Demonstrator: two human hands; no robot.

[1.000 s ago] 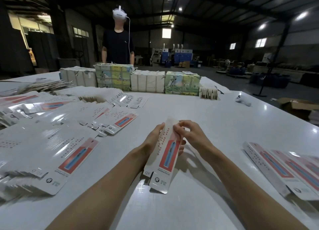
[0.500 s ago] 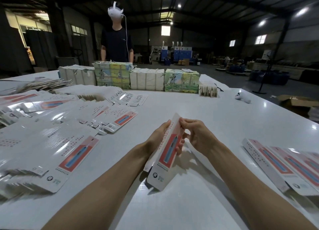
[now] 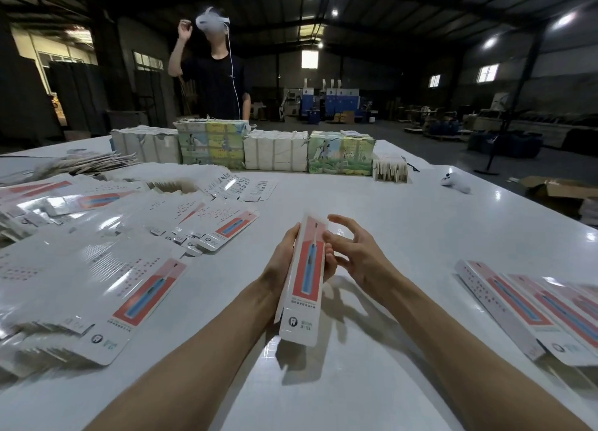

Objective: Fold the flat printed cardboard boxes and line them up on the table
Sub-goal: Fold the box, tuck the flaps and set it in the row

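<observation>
box [image 3: 305, 278] | in left hand [image 3: 282, 260] | right hand [image 3: 360, 259] fingers [image 3: 347, 225] beside, possibly touching

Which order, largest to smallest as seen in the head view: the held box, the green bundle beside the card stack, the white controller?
1. held box, though nearest the camera, so true size unsure
2. green bundle, far across the table
3. white controller

The printed box [image 3: 307, 269] bears on its white lower end a round tooth logo with two short lines beside it; the lower line seems to read "X-S1", and the rest is too small to read. The flat boxes [image 3: 106, 301] and the folded boxes [image 3: 534, 307] show the same logo, but their print is illegible.
</observation>
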